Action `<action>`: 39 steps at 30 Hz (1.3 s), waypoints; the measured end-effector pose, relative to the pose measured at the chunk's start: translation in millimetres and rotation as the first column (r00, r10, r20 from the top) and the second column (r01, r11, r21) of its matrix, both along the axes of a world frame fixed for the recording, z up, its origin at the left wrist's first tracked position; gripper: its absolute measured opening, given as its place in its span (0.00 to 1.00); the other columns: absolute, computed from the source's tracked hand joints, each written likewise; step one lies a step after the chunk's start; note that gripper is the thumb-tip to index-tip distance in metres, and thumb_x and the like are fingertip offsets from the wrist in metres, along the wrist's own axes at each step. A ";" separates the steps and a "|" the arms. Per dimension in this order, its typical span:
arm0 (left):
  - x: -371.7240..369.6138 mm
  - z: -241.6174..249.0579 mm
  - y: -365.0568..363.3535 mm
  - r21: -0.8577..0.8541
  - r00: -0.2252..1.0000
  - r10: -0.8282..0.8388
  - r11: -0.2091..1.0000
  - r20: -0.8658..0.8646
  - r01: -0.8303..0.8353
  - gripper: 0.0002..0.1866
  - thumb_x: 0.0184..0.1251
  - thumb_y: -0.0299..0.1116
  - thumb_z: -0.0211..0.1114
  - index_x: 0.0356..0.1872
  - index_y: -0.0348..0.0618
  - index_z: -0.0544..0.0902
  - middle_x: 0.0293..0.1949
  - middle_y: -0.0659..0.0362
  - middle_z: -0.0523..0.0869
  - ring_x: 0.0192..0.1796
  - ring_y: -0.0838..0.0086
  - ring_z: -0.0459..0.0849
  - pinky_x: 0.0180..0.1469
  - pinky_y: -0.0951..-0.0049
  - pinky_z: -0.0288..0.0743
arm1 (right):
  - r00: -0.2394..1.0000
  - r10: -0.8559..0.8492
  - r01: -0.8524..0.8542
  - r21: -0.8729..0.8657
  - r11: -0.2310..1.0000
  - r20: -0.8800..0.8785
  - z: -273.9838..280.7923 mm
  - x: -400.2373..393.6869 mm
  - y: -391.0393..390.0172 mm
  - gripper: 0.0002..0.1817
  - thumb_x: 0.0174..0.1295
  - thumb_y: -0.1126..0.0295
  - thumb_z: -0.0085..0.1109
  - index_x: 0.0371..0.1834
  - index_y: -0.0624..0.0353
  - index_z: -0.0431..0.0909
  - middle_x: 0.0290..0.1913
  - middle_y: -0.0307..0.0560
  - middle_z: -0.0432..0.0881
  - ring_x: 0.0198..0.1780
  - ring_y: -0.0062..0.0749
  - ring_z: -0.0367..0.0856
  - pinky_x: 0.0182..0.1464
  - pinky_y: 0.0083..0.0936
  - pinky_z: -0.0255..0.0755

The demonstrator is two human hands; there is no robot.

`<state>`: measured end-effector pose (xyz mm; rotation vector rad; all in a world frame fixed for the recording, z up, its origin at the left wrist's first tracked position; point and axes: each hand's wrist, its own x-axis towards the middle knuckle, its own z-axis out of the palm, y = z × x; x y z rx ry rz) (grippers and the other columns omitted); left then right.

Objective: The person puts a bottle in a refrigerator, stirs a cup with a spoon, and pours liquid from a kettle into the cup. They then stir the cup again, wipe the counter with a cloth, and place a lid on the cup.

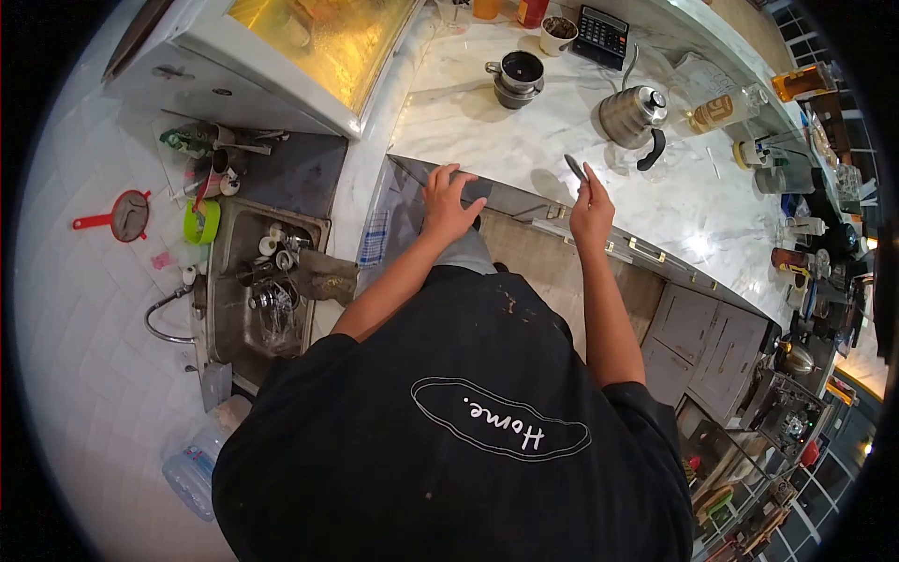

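We are looking straight down over a person in a black shirt who is standing at a marble table [524, 140]. Our left hand [448, 201] is resting palm down on the table's near edge, with its fingers [440, 176] spread and touching the metal trim there, holding nothing. Our right hand [590, 208] is hovering just over the same edge, a little to the right, and its fingers [588, 178] are pinching the handle of a spoon [573, 166]. The spoon is pointing up and away from the hand, with its bowl lying over the marble. Beyond the spoon, a steel kettle [635, 114] with a black handle is standing on the table, near the right hand but not touching it. Further back, a metal cup [518, 77] is sitting near the middle, with a white cup [558, 35] and a black calculator [600, 36] behind it. A glass bottle [721, 110] is lying on its side to the right of the kettle. To our left, a sink [267, 281] full of small dishes is sitting below table level, well apart from both hands, and a red strainer [126, 215] is hanging on the tiled wall beside it.
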<state>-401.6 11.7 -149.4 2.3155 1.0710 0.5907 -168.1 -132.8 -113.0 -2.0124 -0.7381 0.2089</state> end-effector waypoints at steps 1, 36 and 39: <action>-2.8 0.9 -2.8 -0.007 1.000 0.007 1.000 0.007 -0.007 0.24 0.55 0.42 0.80 0.55 0.53 0.86 0.67 0.53 0.76 0.74 0.52 0.68 0.71 0.47 0.64 | 1.000 -0.006 0.006 -0.001 1.000 -0.017 3.3 3.3 3.5 0.18 0.75 0.72 0.56 0.66 0.55 0.84 0.53 0.62 0.88 0.51 0.52 0.89 0.55 0.36 0.79; 144.9 86.1 216.1 -0.731 0.910 -0.315 0.548 0.271 0.408 0.13 0.82 0.38 0.54 0.39 0.41 0.80 0.33 0.61 0.83 0.37 0.74 0.83 0.47 0.71 0.78 | 0.994 -0.049 0.068 0.208 0.976 -0.095 63.8 93.5 125.3 0.18 0.78 0.69 0.53 0.67 0.57 0.83 0.44 0.46 0.89 0.41 0.22 0.81 0.49 0.23 0.75; 139.9 98.6 213.2 -0.746 0.921 -0.304 0.547 0.244 0.379 0.12 0.82 0.37 0.54 0.40 0.42 0.80 0.32 0.62 0.83 0.38 0.75 0.82 0.48 0.72 0.77 | 0.994 -0.081 0.095 0.194 0.976 -0.079 80.4 90.9 129.4 0.18 0.79 0.69 0.54 0.67 0.56 0.83 0.40 0.41 0.87 0.39 0.19 0.79 0.47 0.21 0.74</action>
